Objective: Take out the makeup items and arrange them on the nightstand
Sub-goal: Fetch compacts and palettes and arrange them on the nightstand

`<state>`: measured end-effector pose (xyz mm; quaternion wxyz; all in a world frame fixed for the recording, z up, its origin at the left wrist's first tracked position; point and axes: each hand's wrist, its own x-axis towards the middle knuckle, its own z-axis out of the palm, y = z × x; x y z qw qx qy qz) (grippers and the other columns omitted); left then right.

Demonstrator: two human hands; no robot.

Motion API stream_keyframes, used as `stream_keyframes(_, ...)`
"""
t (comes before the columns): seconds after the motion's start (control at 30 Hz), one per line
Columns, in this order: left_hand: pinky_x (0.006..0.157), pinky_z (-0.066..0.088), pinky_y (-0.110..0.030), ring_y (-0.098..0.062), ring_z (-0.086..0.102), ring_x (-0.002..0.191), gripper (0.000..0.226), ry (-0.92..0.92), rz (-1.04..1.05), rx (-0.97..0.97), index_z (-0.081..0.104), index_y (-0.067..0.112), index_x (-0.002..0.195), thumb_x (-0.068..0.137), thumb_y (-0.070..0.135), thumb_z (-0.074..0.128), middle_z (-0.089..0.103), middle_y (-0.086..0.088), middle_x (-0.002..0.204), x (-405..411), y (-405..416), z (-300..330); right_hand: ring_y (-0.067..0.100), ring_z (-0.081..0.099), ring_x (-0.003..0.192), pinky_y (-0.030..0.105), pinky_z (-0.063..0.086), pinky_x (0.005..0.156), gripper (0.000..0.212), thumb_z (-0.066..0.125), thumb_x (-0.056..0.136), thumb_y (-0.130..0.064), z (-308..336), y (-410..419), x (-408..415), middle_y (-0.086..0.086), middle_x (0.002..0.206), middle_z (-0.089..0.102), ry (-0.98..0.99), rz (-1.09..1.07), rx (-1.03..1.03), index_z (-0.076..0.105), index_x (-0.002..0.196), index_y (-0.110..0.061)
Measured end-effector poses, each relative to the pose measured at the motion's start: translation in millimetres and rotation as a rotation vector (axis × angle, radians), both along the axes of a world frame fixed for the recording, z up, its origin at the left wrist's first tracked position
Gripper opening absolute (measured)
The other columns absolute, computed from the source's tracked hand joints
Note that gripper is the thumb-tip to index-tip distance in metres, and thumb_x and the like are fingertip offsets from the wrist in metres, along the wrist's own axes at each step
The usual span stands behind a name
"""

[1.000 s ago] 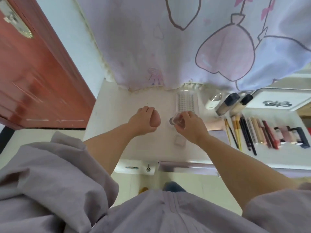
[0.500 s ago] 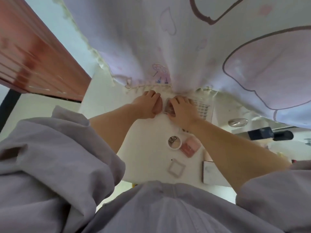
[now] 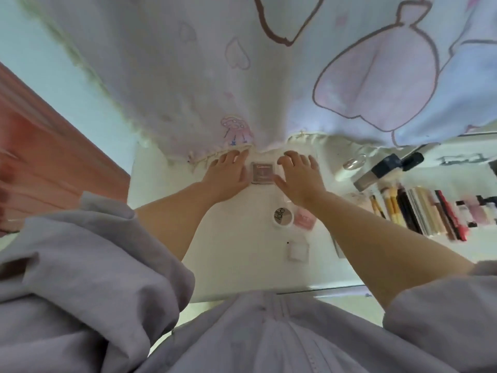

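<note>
A printed curtain (image 3: 242, 76) hangs over the back of the white nightstand (image 3: 223, 251). On the nightstand's right side lies a row of brushes and pencils (image 3: 419, 208). The left hand (image 3: 228, 175) and right hand (image 3: 300, 179) lie flat, fingers straight and released, on either side of a small square compact (image 3: 261, 172) that sits on the top near the curtain's hem; each hand touches the compact's edge, neither curling around it. Nearer the person lie a round pot (image 3: 283, 216), a pink compact (image 3: 304, 220) touching it, and a white square case (image 3: 298, 251).
</note>
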<state>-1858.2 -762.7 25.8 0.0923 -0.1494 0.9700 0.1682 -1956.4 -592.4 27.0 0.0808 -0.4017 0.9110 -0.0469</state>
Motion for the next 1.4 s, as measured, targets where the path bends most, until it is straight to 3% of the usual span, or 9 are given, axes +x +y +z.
stream_keyframes(0.17, 0.105, 0.033, -0.041, -0.029, 0.036, 0.131, 0.057, 0.103, -0.166, -0.055, 0.023, 0.016, 0.147, 0.097, 0.041, 0.035, 0.035, -0.009, 0.146, 17, 31, 14, 0.028, 0.024, 0.140, 0.051, 0.013, 0.115, 0.048, 0.032, 0.100, -0.040, 13, 52, 67, 0.008, 0.154, 0.021, 0.058, -0.332, -0.014, 0.033, 0.142, -0.018)
stream_keyframes(0.3, 0.111, 0.022, -0.040, -0.029, 0.032, 0.135, 0.069, 0.159, -0.334, -0.100, 0.023, 0.014, 0.147, 0.091, 0.054, 0.016, 0.034, -0.012, 0.147, 38, 81, 19, 0.024, 0.015, 0.144, 0.054, 0.011, 0.116, 0.048, 0.025, 0.100, -0.042, 15, 104, 129, 0.005, 0.156, 0.016, 0.053, -0.556, 0.056, 0.024, 0.145, -0.023)
stream_keyframes(0.43, 0.110, 0.025, -0.042, -0.028, 0.033, 0.133, 0.059, 0.205, -0.581, -0.129, 0.021, 0.017, 0.147, 0.097, 0.046, 0.030, 0.033, -0.010, 0.147, 53, 149, 19, 0.021, 0.011, 0.145, 0.053, 0.006, 0.117, 0.048, 0.020, 0.100, -0.043, 16, 172, 189, 0.003, 0.156, 0.013, 0.036, -0.800, 0.096, 0.020, 0.145, -0.025)
stream_keyframes(0.7, 0.113, 0.017, -0.045, -0.027, 0.022, 0.138, 0.059, 0.137, -1.049, -0.108, 0.013, 0.017, 0.149, 0.098, 0.044, 0.028, 0.022, -0.009, 0.151, 137, 317, 20, 0.022, 0.015, 0.143, 0.051, 0.008, 0.117, 0.046, 0.023, 0.100, -0.041, 14, 305, 365, 0.004, 0.155, 0.017, -0.023, -1.314, 0.049, 0.024, 0.144, -0.025)
stream_keyframes(0.87, 0.114, 0.014, -0.045, -0.025, 0.019, 0.140, 0.061, 0.110, -1.322, -0.133, 0.012, 0.017, 0.150, 0.098, 0.045, 0.028, 0.020, -0.009, 0.152, 248, 423, 11, 0.021, 0.014, 0.143, 0.050, 0.006, 0.117, 0.046, 0.024, 0.101, -0.041, 8, 371, 525, 0.003, 0.155, 0.017, -0.047, -1.603, 0.043, 0.025, 0.144, -0.024)
stream_keyframes(1.13, 0.115, 0.011, -0.044, -0.023, 0.015, 0.141, 0.061, 0.046, -1.730, -0.070, 0.008, 0.019, 0.150, 0.099, 0.046, 0.025, 0.015, -0.008, 0.154, 501, 569, -4, 0.022, 0.011, 0.144, 0.051, 0.005, 0.117, 0.049, 0.022, 0.101, -0.042, -3, 438, 803, 0.005, 0.156, 0.015, -0.178, -2.028, 0.094, 0.021, 0.146, -0.023)
stream_keyframes(1.4, 0.115, 0.011, -0.044, -0.023, 0.015, 0.142, 0.061, 0.017, -2.083, -0.069, 0.009, 0.022, 0.150, 0.098, 0.047, 0.027, 0.015, -0.007, 0.154, 665, 668, -4, 0.024, 0.014, 0.144, 0.050, 0.005, 0.117, 0.051, 0.021, 0.101, -0.043, -9, 461, 969, 0.006, 0.156, 0.016, -0.257, -2.408, 0.025, 0.018, 0.148, -0.024)
